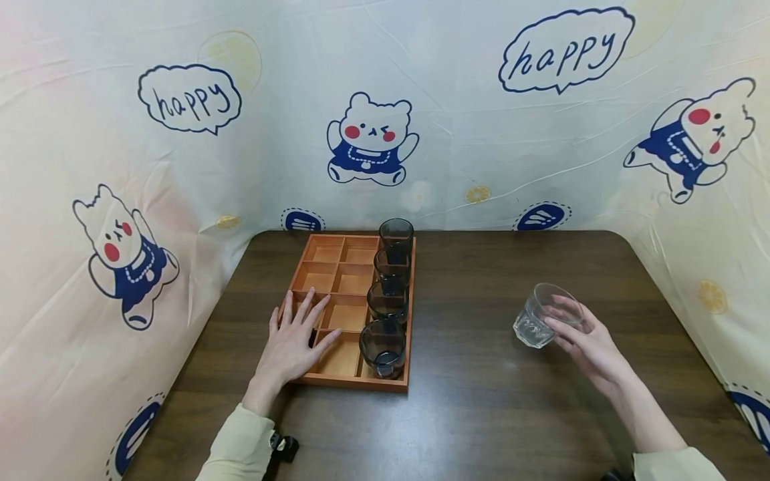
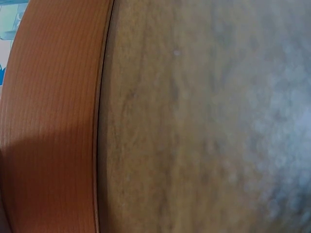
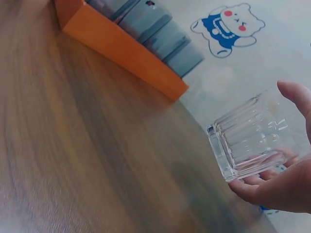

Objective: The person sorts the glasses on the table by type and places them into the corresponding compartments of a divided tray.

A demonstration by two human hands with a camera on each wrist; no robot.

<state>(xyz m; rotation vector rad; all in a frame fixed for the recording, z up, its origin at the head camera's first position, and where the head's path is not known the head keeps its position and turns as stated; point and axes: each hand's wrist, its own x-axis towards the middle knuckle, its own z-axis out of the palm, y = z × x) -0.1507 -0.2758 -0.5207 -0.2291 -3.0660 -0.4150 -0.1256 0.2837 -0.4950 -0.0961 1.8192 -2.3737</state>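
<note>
My right hand holds a clear drinking glass with a faceted base, tilted over the right side of the table. In the right wrist view the thumb and fingers curl round that glass, its base turned toward the wooden box. My left hand rests with spread fingers on the near left part of the divided wooden box, partly hiding compartments there. Several dark tinted glasses stand in a row along the box's right column. Only the box's side wall shows in the left wrist view.
The dark wooden table carries the box left of its middle. A printed cloth with bears and "happy" bubbles hangs behind the table and at both sides. A small black device sits at the left wrist.
</note>
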